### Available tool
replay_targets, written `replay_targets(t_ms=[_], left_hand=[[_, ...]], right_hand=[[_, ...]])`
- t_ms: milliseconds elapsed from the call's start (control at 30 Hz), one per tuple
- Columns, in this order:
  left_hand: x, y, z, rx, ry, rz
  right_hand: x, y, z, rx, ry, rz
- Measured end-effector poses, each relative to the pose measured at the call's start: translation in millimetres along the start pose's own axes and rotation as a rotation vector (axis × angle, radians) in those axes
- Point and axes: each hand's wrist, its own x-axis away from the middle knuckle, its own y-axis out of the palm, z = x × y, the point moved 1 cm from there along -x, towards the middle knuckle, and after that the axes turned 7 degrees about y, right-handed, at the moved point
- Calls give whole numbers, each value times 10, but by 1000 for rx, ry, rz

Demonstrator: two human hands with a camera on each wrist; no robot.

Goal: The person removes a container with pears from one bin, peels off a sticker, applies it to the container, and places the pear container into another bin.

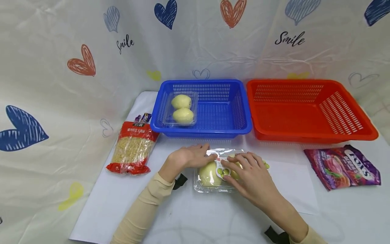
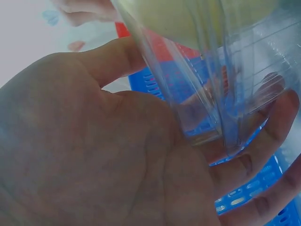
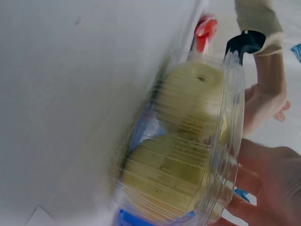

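A clear plastic clamshell box with two pale yellow-green round fruits sits on the white table in front of me. A white label with green fruit printed on it crosses the lid. At the back left corner my left hand holds the box, thumb on the lid side. The left wrist view shows its fingers curving round the plastic. Over the right part of the lid, my right hand rests with spread, gently bent fingers. It partly covers one fruit.
Behind stands a blue basket holding another clear box of two similar fruits. Beside it is a red basket. A pasta bag lies left, with small purple packets behind it. A purple Fox's sweets bag lies right.
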Motion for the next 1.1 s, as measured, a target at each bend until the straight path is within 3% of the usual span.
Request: replay_targets(t_ms=[233,567,700,800,900,1000,1100], left_hand=[[16,22,-38,55,14,-30],[12,-3,-26,60,17,-24],[10,-44,-28,35,34,-13],[44,-131,-24,-39,100,92],[113,-244,-17,-125,185,265],[173,-321,-3,-161,267,433],[187,-333,-2,-185,288,542]], right_hand=[[1,5,-85,30,-58,53],[20,-100,-99,-30,-33,-85],[-65,-132,-68,-75,-20,-105],[-197,-112,-1,-134,23,-124],[-363,-43,105,-189,68,-181],[-500,44,231,-228,81,-281],[-559,97,351,-312,101,-408]])
